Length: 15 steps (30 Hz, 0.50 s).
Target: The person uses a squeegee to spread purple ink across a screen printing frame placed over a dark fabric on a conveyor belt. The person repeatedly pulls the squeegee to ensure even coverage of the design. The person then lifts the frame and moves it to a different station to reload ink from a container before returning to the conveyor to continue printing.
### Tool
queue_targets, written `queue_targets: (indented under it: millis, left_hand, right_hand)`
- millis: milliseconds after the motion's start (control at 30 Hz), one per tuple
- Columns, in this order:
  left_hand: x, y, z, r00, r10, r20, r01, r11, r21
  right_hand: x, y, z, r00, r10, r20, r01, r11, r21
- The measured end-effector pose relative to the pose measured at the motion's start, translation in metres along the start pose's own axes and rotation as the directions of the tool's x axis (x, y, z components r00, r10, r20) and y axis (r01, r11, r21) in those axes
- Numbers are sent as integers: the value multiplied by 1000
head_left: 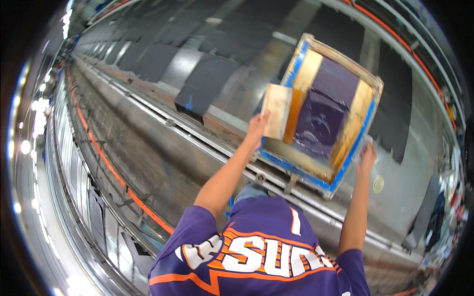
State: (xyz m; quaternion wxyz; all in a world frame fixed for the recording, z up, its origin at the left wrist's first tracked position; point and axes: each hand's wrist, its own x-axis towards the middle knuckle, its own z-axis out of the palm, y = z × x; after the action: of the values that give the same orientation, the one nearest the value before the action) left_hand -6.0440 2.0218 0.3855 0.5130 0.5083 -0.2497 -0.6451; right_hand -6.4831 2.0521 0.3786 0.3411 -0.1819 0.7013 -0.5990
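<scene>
My left hand [257, 129] grips a squeegee [277, 109] by its pale wooden handle. Its orange blade points to the right, over the left side of a screen printing frame [342, 58]. That frame is wooden, lined with blue tape, and lies tilted on the long table. Dark purple ink [320, 114] is smeared across the mesh inside it. Beside the frame's right edge is my right hand [366, 157], its fingers closed around something whitish and blurred that I cannot make out.
Dark fabric pieces [210, 81] lie in a row along the grey table [395, 187]. A metal rail [197, 143] runs along its near edge. To the left stands another long table with an orange stripe [106, 163]. Mixed clutter [447, 212] sits at the far right.
</scene>
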Motion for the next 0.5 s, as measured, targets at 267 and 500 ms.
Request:
queue_targets:
  millis: [267, 500]
  left_hand:
    - [24, -1, -39, 991, -124, 43, 125, 991, -39]
    - [-9, 42, -11, 1000, 17, 5, -18, 996, 84]
  right_hand:
    - [-21, 23, 25, 985, -61, -161, 49, 996, -80]
    - [-33, 14, 41, 971, -86, -225, 63, 992, -106]
